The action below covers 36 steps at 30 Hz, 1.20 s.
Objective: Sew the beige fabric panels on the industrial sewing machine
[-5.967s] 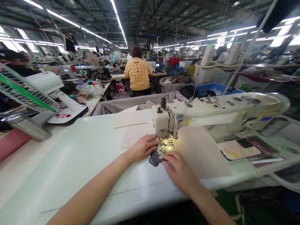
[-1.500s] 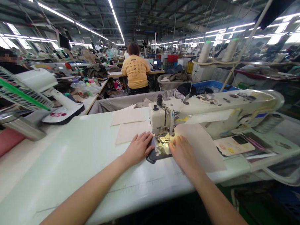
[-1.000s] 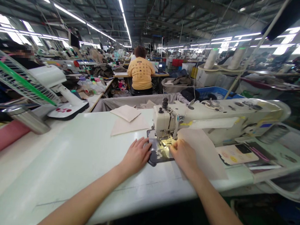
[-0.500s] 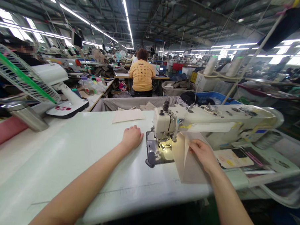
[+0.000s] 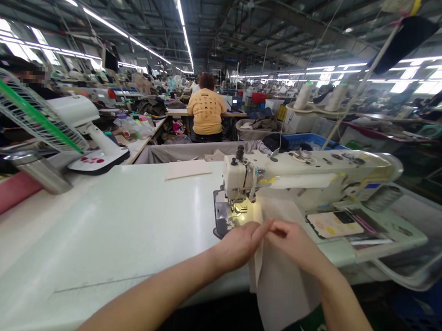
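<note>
A beige fabric piece lies to the right of the needle area and hangs over the table's front edge. My left hand has its fingers closed at the near edge of this fabric, in front of the sewing machine. My right hand pinches the fabric's upper edge, its fingertips meeting those of my left hand. The exact grip of the left fingers is partly hidden. The machine's lamp lights the presser foot and the metal plate just beyond my hands.
Another folded beige piece lies at the table's far edge. On the left stand a white fan and a steel flask. A phone-sized patterned pad sits right of the machine. A person in a yellow shirt sits ahead.
My left hand has come right from the bare table to the fabric, beside my right hand. The fabric has been drawn nearer and now drops over the front edge.
</note>
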Motion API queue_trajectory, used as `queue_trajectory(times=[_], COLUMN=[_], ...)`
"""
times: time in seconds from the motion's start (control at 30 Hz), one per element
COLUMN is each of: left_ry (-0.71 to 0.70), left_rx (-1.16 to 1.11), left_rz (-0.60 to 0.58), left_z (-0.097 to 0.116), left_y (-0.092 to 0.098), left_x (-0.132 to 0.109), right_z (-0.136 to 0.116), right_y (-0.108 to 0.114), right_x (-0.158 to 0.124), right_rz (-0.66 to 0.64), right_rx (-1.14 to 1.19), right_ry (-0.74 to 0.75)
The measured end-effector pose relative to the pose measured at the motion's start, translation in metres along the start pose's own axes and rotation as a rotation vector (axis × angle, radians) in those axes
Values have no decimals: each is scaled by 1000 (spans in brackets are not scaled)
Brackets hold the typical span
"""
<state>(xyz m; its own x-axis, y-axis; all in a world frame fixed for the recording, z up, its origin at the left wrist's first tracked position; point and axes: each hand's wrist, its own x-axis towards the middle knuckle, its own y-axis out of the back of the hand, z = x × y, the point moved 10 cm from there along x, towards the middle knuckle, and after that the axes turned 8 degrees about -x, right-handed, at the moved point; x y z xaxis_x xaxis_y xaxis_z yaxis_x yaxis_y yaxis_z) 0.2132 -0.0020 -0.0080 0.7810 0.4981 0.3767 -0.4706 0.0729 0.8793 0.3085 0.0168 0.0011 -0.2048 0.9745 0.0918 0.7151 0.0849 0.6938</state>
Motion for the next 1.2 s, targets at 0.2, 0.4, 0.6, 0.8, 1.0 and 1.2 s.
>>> queue_trajectory(times=[0.2,0.4,0.6,0.8,1.0,1.2], left_ry=[-145,-372,-434,-369,-64,101], left_rx=[168,152,206,67,-23,39], left_rz=[-103,-268,-335,-244,-208,-276], left_z=[11,48,59,58,22,0], left_y=[-1,-4,-7,30,69,63], left_x=[-1,-3,8,-48,-138,-176], right_z=[107,120,119,116,96,-9], right_y=[53,35,33,34,37,-19], right_x=[-6,28,56,67,67,-9], right_rz=[613,494,417,377,375,13], right_rx=[-233,-250,-309,-388,-391,-143], right_ry=[-211,-133,-71,-10,24,342])
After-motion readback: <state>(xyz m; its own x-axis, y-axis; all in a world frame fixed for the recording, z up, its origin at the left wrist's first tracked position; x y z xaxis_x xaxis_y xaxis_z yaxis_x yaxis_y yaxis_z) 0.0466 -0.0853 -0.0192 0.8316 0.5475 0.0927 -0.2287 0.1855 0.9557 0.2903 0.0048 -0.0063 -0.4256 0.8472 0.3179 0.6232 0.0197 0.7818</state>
